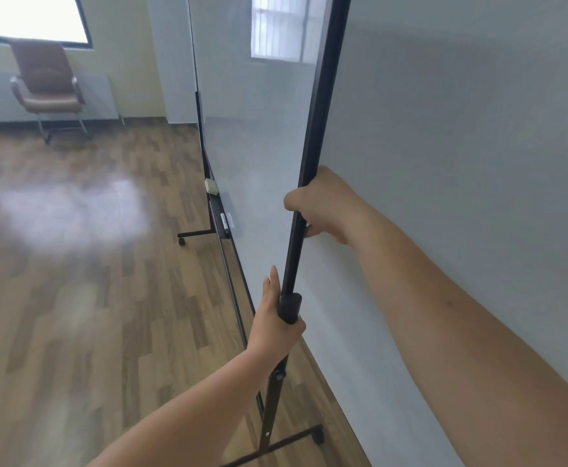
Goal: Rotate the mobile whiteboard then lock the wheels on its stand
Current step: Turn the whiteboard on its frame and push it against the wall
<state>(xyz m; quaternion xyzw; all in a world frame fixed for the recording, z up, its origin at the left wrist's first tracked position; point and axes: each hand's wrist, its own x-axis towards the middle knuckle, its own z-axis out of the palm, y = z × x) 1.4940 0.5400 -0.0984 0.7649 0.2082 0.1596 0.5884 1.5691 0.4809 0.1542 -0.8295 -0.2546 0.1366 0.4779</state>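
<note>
The mobile whiteboard [259, 146] stands edge-on in front of me, its glossy face turned left and close to the wall. My right hand [323, 205] is wrapped around its near black side frame [316, 136] at mid height. Lower down, my left hand [276, 321] grips the same black post at a thick collar, fingers partly laid on the board face. Below, the stand's near foot bar carries a black wheel [318, 434]. A far wheel [182, 241] sits on the floor beyond. The other wheels are hidden.
A grey wall [461, 163] runs close along the board's right side. A marker tray [220, 217] with an eraser and a marker juts from the board face. A brown office chair [47, 85] stands far left under a window. Wooden floor [73, 315] spreads to the left.
</note>
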